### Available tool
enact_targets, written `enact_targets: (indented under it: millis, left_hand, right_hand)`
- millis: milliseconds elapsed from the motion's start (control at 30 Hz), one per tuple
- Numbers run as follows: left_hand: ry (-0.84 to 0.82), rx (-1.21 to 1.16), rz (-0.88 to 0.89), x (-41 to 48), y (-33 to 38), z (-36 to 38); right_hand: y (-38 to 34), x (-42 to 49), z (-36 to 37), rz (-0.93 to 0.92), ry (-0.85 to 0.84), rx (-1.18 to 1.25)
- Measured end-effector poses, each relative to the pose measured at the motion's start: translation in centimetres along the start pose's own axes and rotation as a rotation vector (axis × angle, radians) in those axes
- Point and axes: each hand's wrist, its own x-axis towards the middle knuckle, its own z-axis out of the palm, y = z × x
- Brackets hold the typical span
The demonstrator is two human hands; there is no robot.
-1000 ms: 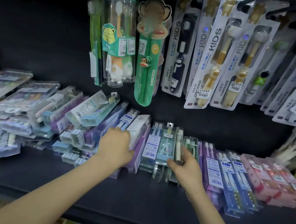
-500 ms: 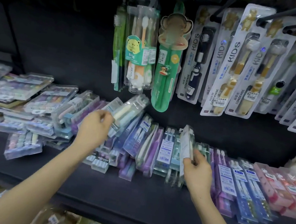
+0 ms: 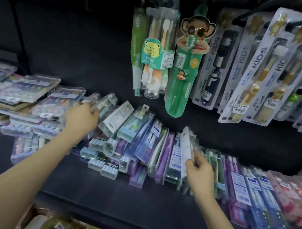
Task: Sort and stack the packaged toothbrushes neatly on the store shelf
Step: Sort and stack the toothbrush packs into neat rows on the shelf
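Since these packs look light, stiff and slippery, we'd grab them by the edges: our right hand (image 3: pixel 200 173) pinches a slim toothbrush pack (image 3: pixel 185 145) tipped up over the shelf (image 3: pixel 132 200) row, while our left hand (image 3: pixel 81 117) curls around a clear pack (image 3: pixel 106 103) on the leaning pile (image 3: pixel 129 130).

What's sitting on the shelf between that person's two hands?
In the head view, between the left hand and the right hand, which pinches a white-labelled pack, toothbrush packs lean in a row: teal-based, then blue and purple.
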Motion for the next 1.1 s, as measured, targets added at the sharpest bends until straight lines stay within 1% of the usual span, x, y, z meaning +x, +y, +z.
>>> enact_targets:
  millis: [33, 67, 100, 133, 167, 200, 267, 333, 367, 433, 567, 633, 700, 800, 933, 1033, 1100]
  left_hand:
    - [0.104, 0.057, 0.076, -0.9, 0.8, 0.2]
    - [0.196, 0.063, 0.178, -2.1, 1.8, 0.6]
    - [0.249, 0.035, 0.298, -3.4, 3.0, 1.2]
    - [0.245, -0.008, 0.412, -5.0, 4.2, 1.9]
    - [0.182, -0.053, 0.493, -6.7, 5.5, 2.7]
    - [0.090, -0.079, 0.523, -8.4, 6.7, 3.7]
    - [-0.078, 0.009, 0.498, -11.5, 8.9, 6.0]
    - [-0.169, 0.155, 0.483, -13.5, 10.5, 8.1]
    - [-0.184, 0.198, 0.472, -14.1, 11.1, 8.9]
    - [-0.177, 0.222, 0.421, -14.5, 11.8, 10.1]
    - [-0.193, 0.041, 0.266, -14.8, 12.5, 11.4]
    - [-0.193, 0.019, 0.224, -15.0, 13.2, 11.7]
    - [-0.198, 0.034, 0.202, -15.0, 14.0, 11.9]
    - [-0.210, 0.168, 0.209, -14.4, 15.0, 11.8]
    - [-0.218, 0.380, 0.259, -13.3, 15.0, 11.1]
    - [-0.207, 0.492, 0.281, -12.9, 14.4, 10.0]
    - [-0.141, 0.533, 0.331, -13.1, 14.0, 9.0]
  right_hand:
    - [0.2, 0.0, -0.1, 0.004, -0.001, 0.022]
    - [0.5, 0.1, -0.2, 0.012, 0.003, 0.057]
    - [0.8, 0.0, -0.5, 0.026, 0.011, 0.103]
    - [1.2, -0.1, -0.8, 0.045, 0.027, 0.147]
    - [1.6, -0.3, -1.2, 0.060, 0.050, 0.183]
    - [2.0, -0.5, -1.6, 0.068, 0.078, 0.209]
    - [2.9, -0.8, -2.8, 0.065, 0.137, 0.215]
    - [3.7, -0.9, -3.9, 0.085, 0.167, 0.191]
    - [4.1, -1.0, -4.4, 0.108, 0.166, 0.186]
    - [4.8, -0.9, -5.3, 0.136, 0.140, 0.167]
    - [5.6, -0.9, -6.0, 0.138, 0.061, 0.136]
    - [5.5, -0.8, -6.1, 0.132, 0.011, 0.120]
    - [5.5, -0.6, -6.1, 0.133, -0.032, 0.166]
    - [5.6, -0.3, -6.2, 0.183, -0.046, 0.308]
    - [5.2, -0.2, -5.7, 0.187, -0.093, 0.324]
    - [5.1, -0.8, -6.1, 0.130, -0.091, 0.331]
    - [5.3, -1.4, -7.6, 0.039, -0.056, 0.268]
